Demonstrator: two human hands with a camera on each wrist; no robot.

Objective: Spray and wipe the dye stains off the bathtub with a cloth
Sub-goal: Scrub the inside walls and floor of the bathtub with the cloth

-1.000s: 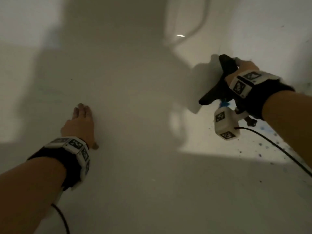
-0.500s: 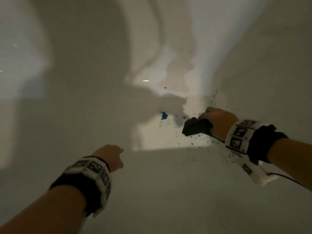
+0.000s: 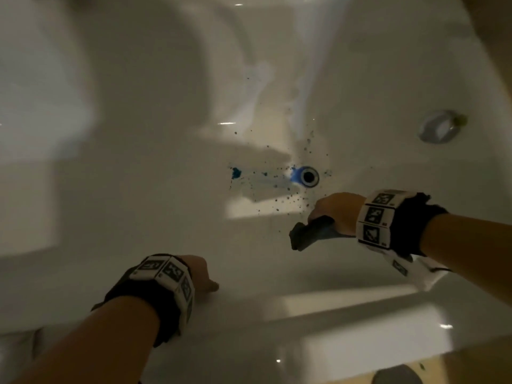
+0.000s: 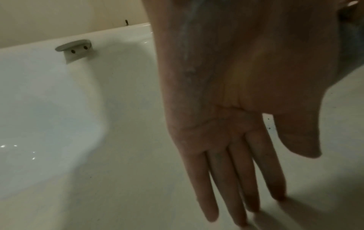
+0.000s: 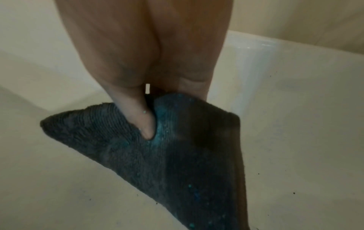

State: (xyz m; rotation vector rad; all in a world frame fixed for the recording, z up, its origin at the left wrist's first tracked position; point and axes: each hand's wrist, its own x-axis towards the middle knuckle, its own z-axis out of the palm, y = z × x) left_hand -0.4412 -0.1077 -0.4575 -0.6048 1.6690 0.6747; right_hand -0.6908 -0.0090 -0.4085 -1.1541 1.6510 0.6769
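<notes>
A dark cloth (image 5: 177, 155) is gripped by the right hand (image 3: 335, 212) near the blue stains (image 3: 236, 173), while the left hand (image 4: 226, 124) is kept flat, fingers straight, over the bathtub (image 3: 138, 162)

The bathtub (image 3: 138, 176) is showing a glossy, smooth white finish that is catching highlights. The cloth (image 5: 161, 155) is looking like dark, ribbed terry fabric, matt and nubbly, flecked with blue. The drain ring (image 3: 309, 176) and the round plate (image 3: 439, 130) are gleaming like polished metal.
</notes>
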